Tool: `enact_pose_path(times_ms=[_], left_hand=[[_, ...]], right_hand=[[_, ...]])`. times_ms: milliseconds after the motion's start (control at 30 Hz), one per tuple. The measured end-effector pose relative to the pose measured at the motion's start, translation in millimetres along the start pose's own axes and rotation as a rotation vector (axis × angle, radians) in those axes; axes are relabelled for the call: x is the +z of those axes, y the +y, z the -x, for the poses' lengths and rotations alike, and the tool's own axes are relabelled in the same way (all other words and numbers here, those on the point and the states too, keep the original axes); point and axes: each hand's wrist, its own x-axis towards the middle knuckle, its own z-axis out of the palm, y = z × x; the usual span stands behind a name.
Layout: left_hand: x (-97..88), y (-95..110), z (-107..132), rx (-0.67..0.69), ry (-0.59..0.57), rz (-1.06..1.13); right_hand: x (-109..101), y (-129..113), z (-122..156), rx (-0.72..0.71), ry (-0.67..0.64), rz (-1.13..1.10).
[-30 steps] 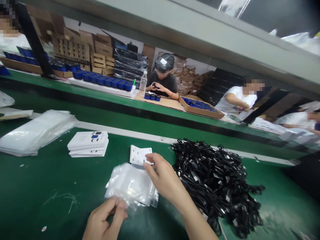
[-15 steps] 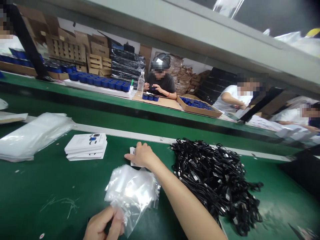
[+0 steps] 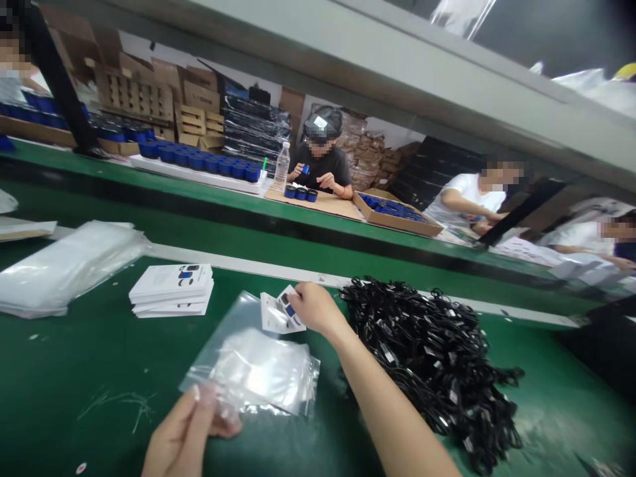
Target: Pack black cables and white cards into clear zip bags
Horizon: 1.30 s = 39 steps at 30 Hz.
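Observation:
My left hand (image 3: 186, 424) pinches the lower corner of a clear plastic bag (image 3: 218, 341), which slants up and away over a small pile of clear bags (image 3: 278, 377). Just beyond that pile, my right hand (image 3: 320, 308) grips the edge of a white printed leaflet (image 3: 293, 315). Another white paper face shows against the leaflet's left side; whether it is a fold or a second sheet I cannot tell. To the left lies a stack of similar white leaflets (image 3: 171, 288). Right of my forearm is a heap of coiled black cables (image 3: 422, 358).
Larger clear bags (image 3: 69, 265) lie at the far left of the green table (image 3: 124, 371). Across a raised green ledge, co-workers sit among blue cylindrical items (image 3: 199, 159), a water bottle (image 3: 281, 165) and a cardboard tray (image 3: 397, 215). A grey beam (image 3: 348, 73) crosses overhead.
My left hand has drawn one bag left and away from the pile. My right hand has lifted a leaflet and shifted slightly right. A co-worker opposite now holds up a blue item.

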Motion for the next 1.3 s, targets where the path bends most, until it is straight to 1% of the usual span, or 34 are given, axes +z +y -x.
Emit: enact_pose_path(times_ms=[33, 67, 100, 133, 167, 233, 267, 333, 400, 467, 500, 533, 567, 600, 667, 700, 733, 767, 800, 833, 933, 967, 1000, 1033, 1067, 1100, 1133, 1200, 1233, 1300], left_hand=[[0.3, 5.3, -5.4, -0.069, 0.047, 0.093], [1.0, 10.7, -10.8, -0.108, 0.059, 0.185], [2.2, 15.7, -15.8, -0.124, 0.033, 0.246], [3.8, 19.9, -20.0, -0.120, -0.006, 0.261], [5.9, 23.0, -23.2, -0.101, -0.048, 0.247], [11.3, 25.5, -26.3, -0.040, -0.090, 0.159], [14.1, 25.1, -26.5, 0.007, -0.083, 0.111], [19.3, 22.7, -25.5, 0.111, -0.023, 0.027], [23.0, 20.9, -24.3, 0.220, 0.051, -0.074], [25.1, 21.2, -23.5, 0.302, 0.115, -0.169], [25.7, 22.1, -23.1, 0.333, 0.139, -0.209], [26.1, 23.4, -22.7, 0.362, 0.158, -0.242], [26.5, 24.8, -22.1, 0.388, 0.174, -0.270], [26.8, 26.2, -21.2, 0.411, 0.187, -0.294], [27.3, 28.5, -19.1, 0.449, 0.194, -0.331], [27.3, 29.4, -18.2, 0.465, 0.189, -0.345], [27.2, 30.1, -17.5, 0.479, 0.182, -0.358], [26.9, 30.5, -17.1, 0.495, 0.173, -0.371], [26.4, 30.6, -17.2, 0.514, 0.165, -0.383], [25.9, 30.4, -17.5, 0.536, 0.159, -0.396], [25.5, 28.6, -18.1, 0.614, 0.133, -0.443], [26.1, 28.0, -17.4, 0.642, 0.112, -0.461], [27.0, 27.7, -16.0, 0.671, 0.085, -0.480], [28.2, 27.9, -13.9, 0.701, 0.056, -0.500], [29.5, 28.4, -11.2, 0.731, 0.030, -0.519], [30.9, 29.4, -8.1, 0.761, 0.010, -0.537], [32.3, 30.6, -4.9, 0.788, -0.001, -0.552], [34.6, 33.1, 1.1, 0.825, -0.005, -0.578], [35.6, 34.2, 3.4, 0.835, -0.003, -0.588], [37.4, 35.8, 6.7, 0.845, 0.004, -0.603]], right_hand=[[-3.7, -2.4, 12.9, -0.016, 0.060, -0.001], [-5.8, -5.4, 27.5, -0.040, 0.105, -0.008], [-5.7, -8.8, 42.9, -0.078, 0.117, -0.025], [-3.3, -12.1, 58.1, -0.122, 0.105, -0.047], [1.8, -15.2, 72.0, -0.181, 0.093, -0.079], [18.4, -19.9, 93.2, -0.365, 0.102, -0.184], [28.9, -21.5, 100.0, -0.422, 0.128, -0.207], [51.1, -23.4, 107.6, -0.485, 0.263, -0.251], [71.6, -24.0, 111.2, -0.473, 0.459, -0.324], [88.4, -24.0, 115.2, -0.372, 0.627, -0.413], [95.7, -23.9, 117.8, -0.299, 0.670, -0.472], [102.3, -23.8, 120.7, -0.226, 0.669, -0.553], [108.4, -23.5, 123.4, -0.153, 0.625, -0.668], [113.9, -22.9, 125.8, -0.086, 0.523, -0.812], [122.3, -20.3, 128.7, 0.032, 0.215, -1.109], [124.6, -18.0, 129.3, 0.084, 0.082, -1.214], [125.3, -14.8, 129.7, 0.124, 0.004, -1.267], [124.4, -11.1, 130.0, 0.139, 0.000, -1.257], [121.7, -6.9, 130.6, 0.109, 0.074, -1.184], [117.8, -2.8, 131.4, 0.032, 0.207, -1.058], [102.6, 5.4, 134.6, -0.340, 0.707, -0.549], [97.8, 6.1, 135.2, -0.439, 0.844, -0.407], [93.6, 5.9, 135.4, -0.494, 0.964, -0.301], [89.9, 5.4, 135.1, -0.513, 1.052, -0.216], [86.6, 4.8, 134.6, -0.513, 1.093, -0.135], [83.6, 4.7, 133.9, -0.504, 1.088, -0.052], [81.0, 5.2, 133.3, -0.494, 1.048, 0.031], [76.7, 8.4, 132.8, -0.467, 0.902, 0.170], [75.3, 10.8, 133.0, -0.444, 0.827, 0.202], [74.3, 16.0, 133.8, -0.379, 0.731, 0.168]])
